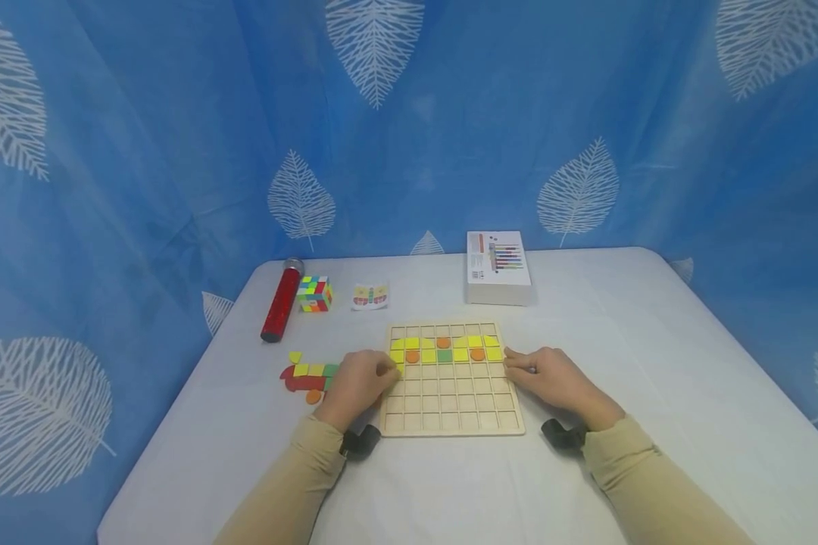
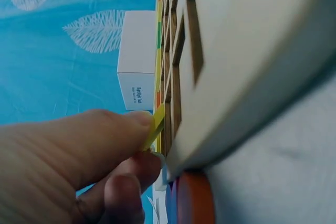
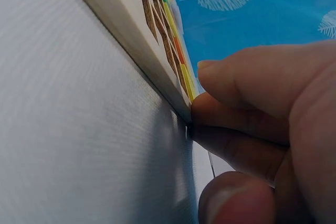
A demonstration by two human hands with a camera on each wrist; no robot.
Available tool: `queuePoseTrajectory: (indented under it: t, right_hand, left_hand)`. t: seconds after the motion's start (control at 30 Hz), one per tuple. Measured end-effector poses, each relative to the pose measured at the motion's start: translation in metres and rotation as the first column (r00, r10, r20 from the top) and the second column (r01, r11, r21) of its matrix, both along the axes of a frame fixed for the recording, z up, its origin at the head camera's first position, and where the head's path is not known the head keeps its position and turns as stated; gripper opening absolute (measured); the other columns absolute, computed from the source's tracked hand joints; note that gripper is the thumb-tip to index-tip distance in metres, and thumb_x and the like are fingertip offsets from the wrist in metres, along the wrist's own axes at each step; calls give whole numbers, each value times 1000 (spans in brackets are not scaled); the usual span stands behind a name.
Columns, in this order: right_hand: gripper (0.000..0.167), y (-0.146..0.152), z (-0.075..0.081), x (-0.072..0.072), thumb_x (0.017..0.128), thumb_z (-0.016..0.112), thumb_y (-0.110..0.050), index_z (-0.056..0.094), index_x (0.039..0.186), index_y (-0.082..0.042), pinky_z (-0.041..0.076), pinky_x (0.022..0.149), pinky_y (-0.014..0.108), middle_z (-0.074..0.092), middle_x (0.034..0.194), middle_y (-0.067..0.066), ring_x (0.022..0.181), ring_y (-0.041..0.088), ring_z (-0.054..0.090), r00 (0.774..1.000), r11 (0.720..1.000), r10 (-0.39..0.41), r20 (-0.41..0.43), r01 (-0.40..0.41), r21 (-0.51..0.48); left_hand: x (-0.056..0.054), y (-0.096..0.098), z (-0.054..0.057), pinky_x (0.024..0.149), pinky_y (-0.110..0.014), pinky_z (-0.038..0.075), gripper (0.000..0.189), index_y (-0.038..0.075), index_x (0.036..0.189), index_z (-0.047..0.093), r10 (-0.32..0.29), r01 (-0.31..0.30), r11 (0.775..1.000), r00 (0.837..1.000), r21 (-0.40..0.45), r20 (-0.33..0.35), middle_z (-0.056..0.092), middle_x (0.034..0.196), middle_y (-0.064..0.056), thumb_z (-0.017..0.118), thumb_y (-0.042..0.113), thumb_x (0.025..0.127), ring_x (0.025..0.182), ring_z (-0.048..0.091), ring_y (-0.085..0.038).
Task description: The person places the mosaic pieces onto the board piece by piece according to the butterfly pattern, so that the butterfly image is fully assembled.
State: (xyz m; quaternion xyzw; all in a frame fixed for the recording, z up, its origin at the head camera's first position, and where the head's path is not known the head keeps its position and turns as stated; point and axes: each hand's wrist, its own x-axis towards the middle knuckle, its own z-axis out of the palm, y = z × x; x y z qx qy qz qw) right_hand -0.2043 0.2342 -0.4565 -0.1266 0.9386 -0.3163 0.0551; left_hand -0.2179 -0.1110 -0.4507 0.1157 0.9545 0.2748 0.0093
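Note:
A wooden grid board lies on the table, yellow, orange and green tiles filling part of its upper rows. My left hand is at the board's left edge. Between thumb and finger it pinches a yellow tile, tilted at the rim of a cell; the fingers partly hide it. On the opposite side, my right hand touches the board's right edge with its fingertips, and no tile shows in it. Loose red, yellow, green and orange pieces lie left of the board, partly behind the left hand.
Behind the board stand a white box and a small picture card with a butterfly-like pattern. A puzzle cube and a red tube with a silvery end are at the back left. A blue leaf-patterned curtain surrounds the table.

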Motion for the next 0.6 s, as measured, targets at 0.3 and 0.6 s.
queuePoseTrajectory:
  t: [0.3,0.6]
  right_hand:
    - [35,-1,2,1,100,65,-28,71,128,-8,41,112,57,59,146,10,139,40,50,1000,1000,0,1,0,-4]
    - [34,-1,3,1,101,64,-29,72,128,-9,38,113,59,58,146,9,140,42,47,1000,1000,-1,9,1,-3]
  left_hand:
    - [-3,-2,1,66,-27,49,13,15,101,76,4,-4,999,1000,40,-11,66,84,5,80,19,89,74,59,-13]
    - [-4,-8,2,75,-24,53,18,23,103,80,-172,96,948,956,-303,-237,69,89,10,85,27,86,77,58,-6]
